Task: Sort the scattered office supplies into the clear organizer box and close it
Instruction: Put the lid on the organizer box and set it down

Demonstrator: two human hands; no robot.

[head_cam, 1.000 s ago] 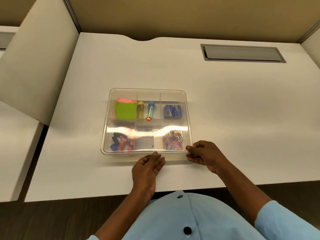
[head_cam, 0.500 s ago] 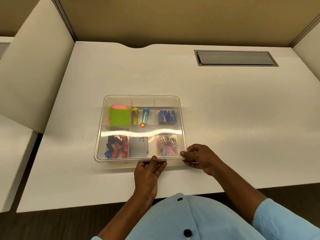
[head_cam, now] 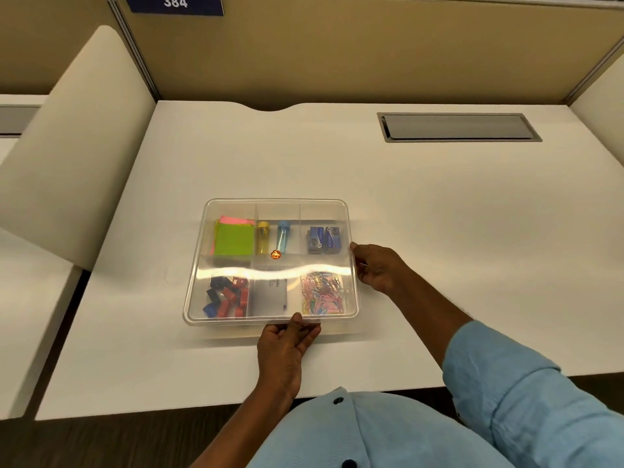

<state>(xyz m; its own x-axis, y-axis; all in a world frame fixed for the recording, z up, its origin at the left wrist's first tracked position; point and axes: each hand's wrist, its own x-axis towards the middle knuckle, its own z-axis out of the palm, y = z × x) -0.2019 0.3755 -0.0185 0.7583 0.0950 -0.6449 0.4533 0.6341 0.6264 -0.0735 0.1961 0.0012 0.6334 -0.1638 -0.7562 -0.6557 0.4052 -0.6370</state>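
Six compartments show through the lid (head_cam: 280,211) of the clear organizer box (head_cam: 337,330), which sits on the white desk (head_cam: 439,204) near its front edge, a little left of the middle. The lid lies on top of the box and a band of glare runs across it. The left hand (head_cam: 285,346) pinches the near edge of the lid, thumb on top and fingers curled against the front. The right hand (head_cam: 378,270) grips the lid's right edge with bent fingers, thumb near the far right corner. In the back row lie green and pink sticky notes (head_cam: 233,239), a yellow tube (head_cam: 262,237) beside a blue tube (head_cam: 283,237), and small blue boxes (head_cam: 323,238). In the front row lie red and blue clips (head_cam: 228,297), a grey packet (head_cam: 270,295) and a heap of coloured paper clips (head_cam: 322,293). An orange sticker (head_cam: 275,254) marks the lid's middle. Far back on the right the desk has a grey cable hatch (head_cam: 459,127), and a blue sign (head_cam: 174,3) reading 384 hangs on the partition.
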